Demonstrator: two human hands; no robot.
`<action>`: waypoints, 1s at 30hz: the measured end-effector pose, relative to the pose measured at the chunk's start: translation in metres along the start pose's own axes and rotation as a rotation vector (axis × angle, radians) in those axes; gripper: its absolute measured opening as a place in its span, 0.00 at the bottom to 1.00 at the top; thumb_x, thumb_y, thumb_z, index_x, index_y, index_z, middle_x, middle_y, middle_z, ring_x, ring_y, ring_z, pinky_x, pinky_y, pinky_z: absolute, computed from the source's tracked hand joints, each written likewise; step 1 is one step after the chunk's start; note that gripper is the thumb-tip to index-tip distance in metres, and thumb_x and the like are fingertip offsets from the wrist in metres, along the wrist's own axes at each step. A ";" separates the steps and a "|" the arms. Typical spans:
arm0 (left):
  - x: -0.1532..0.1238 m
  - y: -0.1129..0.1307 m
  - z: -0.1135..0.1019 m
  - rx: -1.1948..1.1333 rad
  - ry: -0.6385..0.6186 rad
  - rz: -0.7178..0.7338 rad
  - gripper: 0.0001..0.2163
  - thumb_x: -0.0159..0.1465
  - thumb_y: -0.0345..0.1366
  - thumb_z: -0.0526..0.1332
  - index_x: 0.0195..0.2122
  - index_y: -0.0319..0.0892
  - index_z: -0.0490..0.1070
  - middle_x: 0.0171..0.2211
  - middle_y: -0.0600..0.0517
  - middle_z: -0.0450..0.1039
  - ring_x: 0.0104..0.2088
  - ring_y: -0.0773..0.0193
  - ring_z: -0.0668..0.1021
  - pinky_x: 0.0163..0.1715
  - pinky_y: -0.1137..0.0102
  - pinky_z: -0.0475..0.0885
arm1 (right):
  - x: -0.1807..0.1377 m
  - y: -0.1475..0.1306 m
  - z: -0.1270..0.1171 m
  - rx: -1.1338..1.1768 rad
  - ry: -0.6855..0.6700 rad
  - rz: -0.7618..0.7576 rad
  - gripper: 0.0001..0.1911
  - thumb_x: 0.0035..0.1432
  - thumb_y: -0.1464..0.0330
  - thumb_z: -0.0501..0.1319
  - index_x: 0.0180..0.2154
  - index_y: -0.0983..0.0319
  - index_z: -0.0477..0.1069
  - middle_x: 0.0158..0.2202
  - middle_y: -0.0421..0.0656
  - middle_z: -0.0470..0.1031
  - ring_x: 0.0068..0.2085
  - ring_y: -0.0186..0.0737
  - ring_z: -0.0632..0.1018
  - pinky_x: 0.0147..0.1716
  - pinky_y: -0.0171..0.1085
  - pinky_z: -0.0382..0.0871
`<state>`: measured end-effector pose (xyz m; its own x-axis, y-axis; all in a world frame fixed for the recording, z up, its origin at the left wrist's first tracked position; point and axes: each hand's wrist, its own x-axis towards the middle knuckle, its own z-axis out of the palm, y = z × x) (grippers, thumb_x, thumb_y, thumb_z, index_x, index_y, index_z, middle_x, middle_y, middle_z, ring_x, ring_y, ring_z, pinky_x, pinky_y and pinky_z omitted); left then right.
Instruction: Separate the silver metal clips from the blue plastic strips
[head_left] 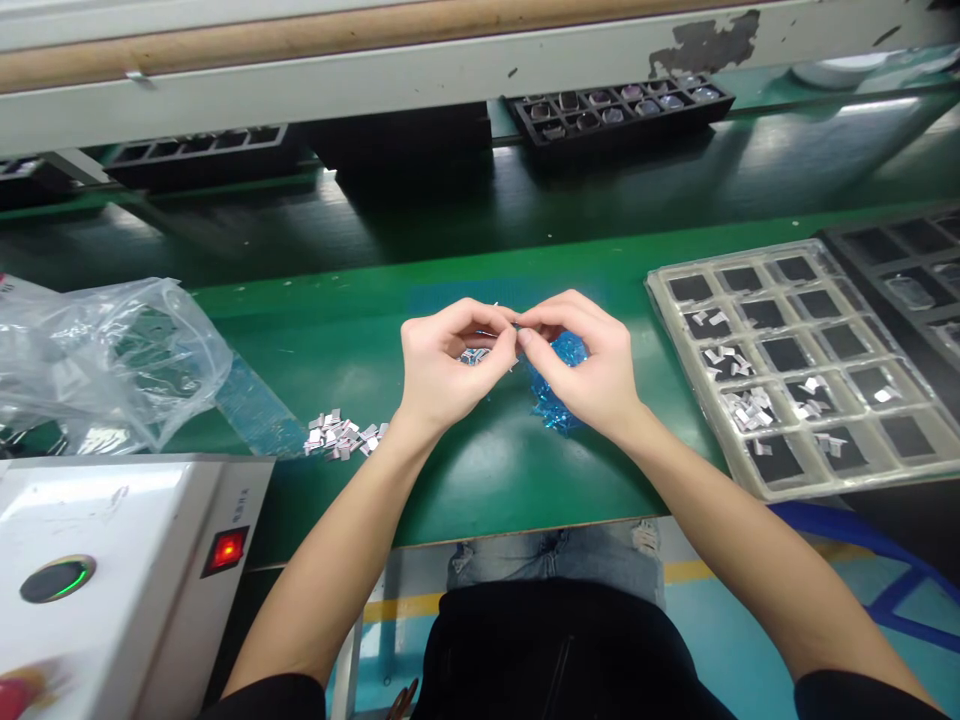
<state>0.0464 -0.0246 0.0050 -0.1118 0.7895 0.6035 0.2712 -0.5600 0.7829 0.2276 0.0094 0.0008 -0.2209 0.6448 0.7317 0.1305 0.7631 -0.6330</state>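
Note:
My left hand [454,360] and my right hand [581,345] meet fingertip to fingertip above the green tabletop [480,490]. Both are closed in a pinch, and whatever sits between the fingertips is too small and covered to name. Behind the left fingers, a pile of small silvery pieces [474,356] shows partly. A heap of shiny blue film scraps [556,405] lies under and beside my right hand, partly covered by it. Left of my left wrist, a loose pile of small flat white and silver pieces [341,436] rests on the table.
On the right stands a clear compartment tray [720,375], some cells holding small silver pieces. Clear plastic bags [150,350] and a white machine box [97,540] with a lit red switch [226,550] occupy the left. Behind are black trays [619,125] under a pale overhead beam [420,70].

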 end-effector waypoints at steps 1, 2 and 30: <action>0.000 0.000 0.000 0.007 0.003 0.004 0.09 0.69 0.41 0.75 0.35 0.43 0.82 0.39 0.49 0.90 0.35 0.61 0.90 0.36 0.71 0.89 | 0.000 0.000 0.000 0.008 -0.002 -0.007 0.05 0.72 0.72 0.70 0.44 0.58 0.86 0.42 0.43 0.88 0.39 0.39 0.84 0.39 0.40 0.81; 0.000 0.000 0.001 0.011 0.006 0.007 0.09 0.68 0.40 0.75 0.34 0.43 0.81 0.38 0.49 0.89 0.35 0.61 0.90 0.35 0.71 0.89 | 0.000 0.001 0.000 0.012 -0.002 -0.013 0.05 0.72 0.73 0.70 0.43 0.58 0.86 0.41 0.42 0.87 0.39 0.39 0.84 0.40 0.40 0.81; 0.003 0.003 -0.002 -0.143 -0.020 -0.149 0.05 0.65 0.35 0.77 0.39 0.43 0.85 0.35 0.51 0.89 0.33 0.60 0.92 0.37 0.72 0.91 | 0.004 -0.005 -0.004 0.092 -0.019 0.119 0.07 0.68 0.73 0.70 0.37 0.58 0.85 0.36 0.40 0.86 0.36 0.38 0.83 0.38 0.39 0.78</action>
<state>0.0445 -0.0245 0.0095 -0.1212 0.8703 0.4773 0.1142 -0.4654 0.8777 0.2298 0.0081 0.0077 -0.2270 0.7292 0.6456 0.0679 0.6731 -0.7364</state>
